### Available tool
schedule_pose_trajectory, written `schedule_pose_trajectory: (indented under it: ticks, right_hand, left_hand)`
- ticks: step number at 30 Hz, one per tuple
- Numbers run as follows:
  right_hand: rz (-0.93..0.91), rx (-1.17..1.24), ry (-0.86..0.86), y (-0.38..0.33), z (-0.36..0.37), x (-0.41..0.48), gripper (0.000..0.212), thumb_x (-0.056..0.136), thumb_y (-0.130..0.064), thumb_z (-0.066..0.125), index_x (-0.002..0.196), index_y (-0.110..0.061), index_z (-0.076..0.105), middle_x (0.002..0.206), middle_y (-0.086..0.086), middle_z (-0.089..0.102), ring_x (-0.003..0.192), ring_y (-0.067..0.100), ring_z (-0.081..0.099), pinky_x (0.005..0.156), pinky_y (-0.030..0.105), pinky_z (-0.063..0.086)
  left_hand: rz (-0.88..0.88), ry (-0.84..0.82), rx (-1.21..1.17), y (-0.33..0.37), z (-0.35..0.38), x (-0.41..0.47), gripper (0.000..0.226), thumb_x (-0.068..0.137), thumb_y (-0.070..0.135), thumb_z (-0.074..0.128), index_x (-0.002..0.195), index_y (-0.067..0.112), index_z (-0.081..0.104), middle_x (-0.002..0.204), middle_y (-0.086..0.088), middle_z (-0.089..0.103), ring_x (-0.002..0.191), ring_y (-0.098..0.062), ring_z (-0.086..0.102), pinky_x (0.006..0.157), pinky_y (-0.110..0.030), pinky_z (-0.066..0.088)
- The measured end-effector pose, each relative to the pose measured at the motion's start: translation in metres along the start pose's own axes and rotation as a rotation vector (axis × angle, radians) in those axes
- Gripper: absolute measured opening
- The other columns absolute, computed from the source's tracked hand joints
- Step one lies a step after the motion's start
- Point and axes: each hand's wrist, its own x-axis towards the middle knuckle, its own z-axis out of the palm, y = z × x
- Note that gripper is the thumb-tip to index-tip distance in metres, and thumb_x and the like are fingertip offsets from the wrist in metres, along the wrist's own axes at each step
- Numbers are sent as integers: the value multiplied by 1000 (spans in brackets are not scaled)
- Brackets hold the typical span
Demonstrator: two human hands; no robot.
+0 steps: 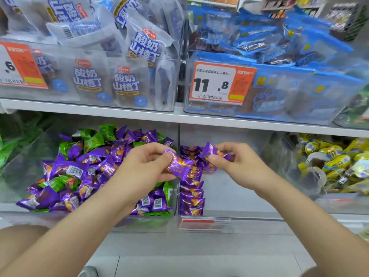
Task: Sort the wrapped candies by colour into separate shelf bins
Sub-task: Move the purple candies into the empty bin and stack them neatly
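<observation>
On the lower shelf a clear bin [22, 168] holds a mixed heap of purple candies [67, 168] and green candies [93, 139]. The clear bin to its right [239, 196] has purple candies stacked in a row [191, 198] along its left wall. My left hand [143, 166] pinches a purple candy [178, 165] over the divider between the two bins. Over the right bin, my right hand [237, 162] pinches another purple candy [211, 152] by thumb and fingers.
A bin of yellow-wrapped sweets [335, 164] stands at the far right, green packets [8, 144] at the far left. The upper shelf carries bins of white snack bags [127, 80] and blue bags [279, 56] with an orange price tag [219, 82]. A white shelf edge [179, 116] overhangs the lower bins.
</observation>
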Motion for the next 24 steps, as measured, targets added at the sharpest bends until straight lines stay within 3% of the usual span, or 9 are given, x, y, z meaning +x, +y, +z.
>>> schedule_pose_trajectory:
  ticks: [3,6,8,14,19,24]
  right_hand:
    - [-18,-338,64,31,-7,14,9,89,-31,79,97,-27,79,76,-13,70,68,3,59,70,27,43]
    - [-16,-423,51,53,-4,26,23,83,-35,86,98,-20,78,75,-8,74,79,16,69,80,30,52]
    - [-45,-482,19,62,2,34,20,83,-32,86,92,-17,77,73,-4,74,78,22,69,78,33,55]
    - [-180,-704,-97,77,21,52,17,84,-25,79,88,-10,73,82,11,71,83,36,63,74,44,56]
    - [-162,-687,-112,75,27,53,20,83,-26,84,101,-23,76,98,0,74,94,25,65,83,38,57]
    - [-202,-726,-78,71,24,52,19,84,-30,83,103,-30,78,95,-5,63,86,22,62,69,33,51]
  left_hand:
    - [15,28,99,-5,3,4,12,103,23,64,104,19,76,101,-13,76,84,-14,73,80,-34,64]
    - [-7,38,134,-7,9,7,13,104,24,63,108,20,74,98,-7,78,78,-9,72,67,-25,61]
    - [-14,47,140,-7,13,9,13,104,23,62,109,19,74,98,-7,78,73,-6,72,62,-22,59]
    - [-15,28,157,-8,12,12,15,104,25,62,111,19,74,102,-9,77,73,-5,71,66,-23,60]
    - [-14,15,146,-8,9,12,14,103,26,64,110,19,75,102,-11,77,76,-9,71,70,-27,61]
    - [-4,12,131,-8,9,11,14,103,24,64,110,18,74,101,-12,76,73,-6,71,69,-25,60]
